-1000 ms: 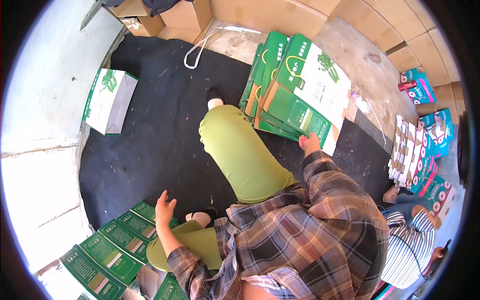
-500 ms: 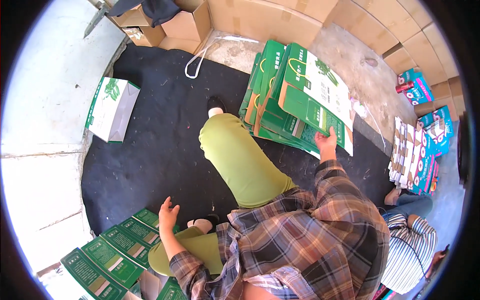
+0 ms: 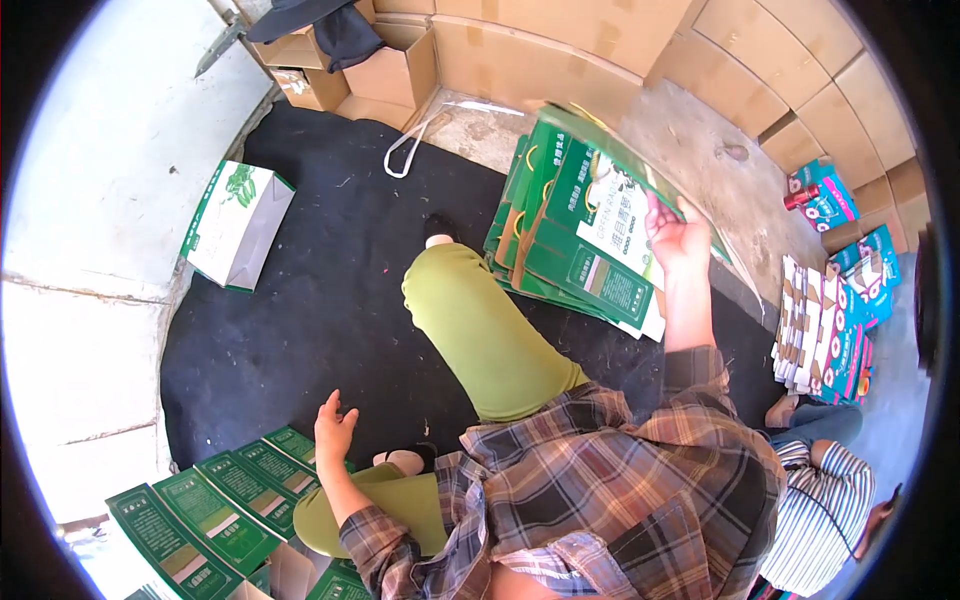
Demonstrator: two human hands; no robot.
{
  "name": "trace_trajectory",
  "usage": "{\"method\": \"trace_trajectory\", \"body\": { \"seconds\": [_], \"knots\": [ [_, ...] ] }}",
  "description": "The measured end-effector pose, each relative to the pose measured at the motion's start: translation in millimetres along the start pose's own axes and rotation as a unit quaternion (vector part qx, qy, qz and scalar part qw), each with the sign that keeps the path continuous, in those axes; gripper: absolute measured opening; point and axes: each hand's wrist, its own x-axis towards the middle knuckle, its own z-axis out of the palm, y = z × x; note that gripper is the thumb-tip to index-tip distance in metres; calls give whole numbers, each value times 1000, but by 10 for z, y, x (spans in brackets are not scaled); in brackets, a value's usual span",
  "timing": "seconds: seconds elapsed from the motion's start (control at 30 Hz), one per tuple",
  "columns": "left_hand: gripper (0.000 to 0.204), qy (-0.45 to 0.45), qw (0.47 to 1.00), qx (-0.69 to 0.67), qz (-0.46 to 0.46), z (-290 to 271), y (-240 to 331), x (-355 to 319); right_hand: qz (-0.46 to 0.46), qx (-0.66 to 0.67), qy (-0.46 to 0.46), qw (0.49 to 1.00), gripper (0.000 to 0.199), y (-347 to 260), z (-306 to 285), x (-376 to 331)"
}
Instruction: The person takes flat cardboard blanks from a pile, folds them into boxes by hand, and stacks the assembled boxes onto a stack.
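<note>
My right hand (image 3: 680,240) is closed on the near edge of a flattened green and white carton (image 3: 620,150), lifted and tilted so that I see it nearly edge-on. Beneath it lies a stack of similar flat cartons (image 3: 590,240), several with yellow cord handles. My left hand (image 3: 335,430) hovers at the lower left above the black mat, empty, its fingers apart. Close below it stand green boxes in a row (image 3: 215,515), with printed panels facing up. One formed green and white box (image 3: 240,225) rests alone on the mat's left side.
A black mat (image 3: 300,330) covers the floor, with a white strap (image 3: 405,155) at its far edge. Brown cardboard boxes (image 3: 540,55) line the back. Teal packages and stacked flat cartons (image 3: 805,320) are at right, near a person in a striped top (image 3: 825,520).
My right hand has moved up and away from me, raising the top carton off the stack and tipping it up. My left hand has hardly moved.
</note>
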Motion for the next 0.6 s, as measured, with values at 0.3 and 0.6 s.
{"method": "trace_trajectory", "body": {
  "seconds": [0.3, 0.6],
  "knots": [
    [54, 55, 987, -148, -17, -438, 117, -192, 81, -162, -235, 955, 22, 856, 1034, -756],
    [29, 346, 844, -407, -41, -1165, 17, -386, 123, -310, -450, 828, 32, 1902, 1924, -1086]
  ]
}}
